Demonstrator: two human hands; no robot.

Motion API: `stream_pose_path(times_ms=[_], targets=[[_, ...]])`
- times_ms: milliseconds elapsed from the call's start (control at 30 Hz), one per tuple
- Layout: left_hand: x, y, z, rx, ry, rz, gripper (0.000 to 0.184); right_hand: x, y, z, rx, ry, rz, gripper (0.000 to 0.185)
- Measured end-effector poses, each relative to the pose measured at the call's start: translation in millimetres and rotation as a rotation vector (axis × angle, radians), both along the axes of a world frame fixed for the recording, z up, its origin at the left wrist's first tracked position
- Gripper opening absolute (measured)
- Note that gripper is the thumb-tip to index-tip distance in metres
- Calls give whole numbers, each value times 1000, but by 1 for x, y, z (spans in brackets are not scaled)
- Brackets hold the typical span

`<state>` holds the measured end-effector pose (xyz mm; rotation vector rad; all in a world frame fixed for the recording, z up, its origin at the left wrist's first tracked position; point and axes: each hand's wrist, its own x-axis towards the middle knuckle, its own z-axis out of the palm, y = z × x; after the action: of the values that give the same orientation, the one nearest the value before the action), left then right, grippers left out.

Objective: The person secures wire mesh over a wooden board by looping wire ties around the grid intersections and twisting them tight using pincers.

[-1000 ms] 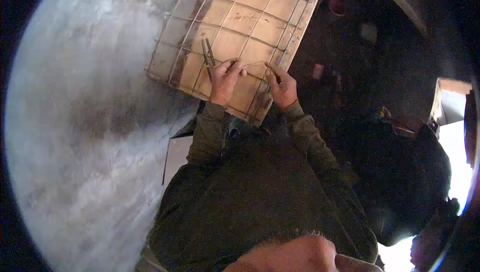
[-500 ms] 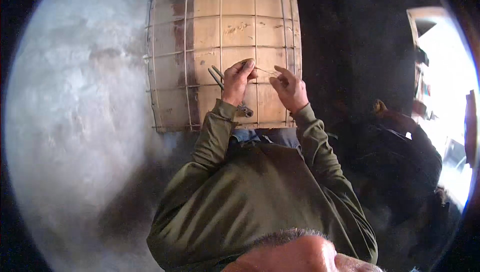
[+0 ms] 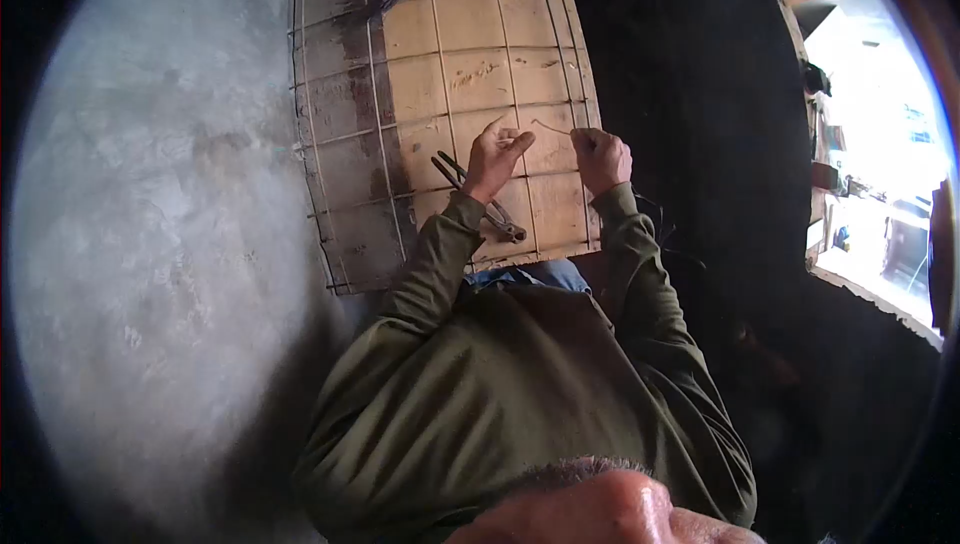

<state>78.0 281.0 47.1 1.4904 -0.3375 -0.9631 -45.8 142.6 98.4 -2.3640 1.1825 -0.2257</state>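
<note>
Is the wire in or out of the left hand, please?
Out; the wire extends from the right hand, clear of the left hand.

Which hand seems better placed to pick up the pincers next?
Probably the left hand: it looks empty and is nearer the pincers, while the right hand holds the wire.

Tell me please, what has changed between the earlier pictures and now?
The left hand has let go of the thin wire and opened. The right hand holds it alone, the free end pointing toward the left hand. The hands are slightly further apart. The pliers still lie under the left hand, on the board.
</note>
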Motion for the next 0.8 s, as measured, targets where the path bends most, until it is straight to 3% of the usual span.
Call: stream_pose_path(times_ms=[33, 100, 167, 367, 433, 533, 667, 800], targets=[[5, 2, -3, 175, -356, -58, 51, 2, -6, -6, 9, 19, -12, 29], [16, 1, -13, 149, -515, 18, 47, 8, -11, -24, 2, 40, -33, 30], [33, -7, -17, 259, -976, 13, 40, 14, -13, -43, 0, 58, -58, 31], [57, -35, -39, 423, -1161, -261, 33, 25, -26, -96, 164, 76, -164, 34], [55, -39, -47, 452, -1220, -339, 22, 30, -23, -81, 245, 136, -185, 34], [56, -45, -53, 551, -1330, -369, 21, 32, -26, -89, 362, 214, -208, 34], [65, -51, -67, 591, -1214, -468, 20, 35, -21, -90, 384, 215, -259, 34], [72, -50, -75, 450, -1100, -422, 20, 43, -9, -95, 338, 107, -250, 39]])
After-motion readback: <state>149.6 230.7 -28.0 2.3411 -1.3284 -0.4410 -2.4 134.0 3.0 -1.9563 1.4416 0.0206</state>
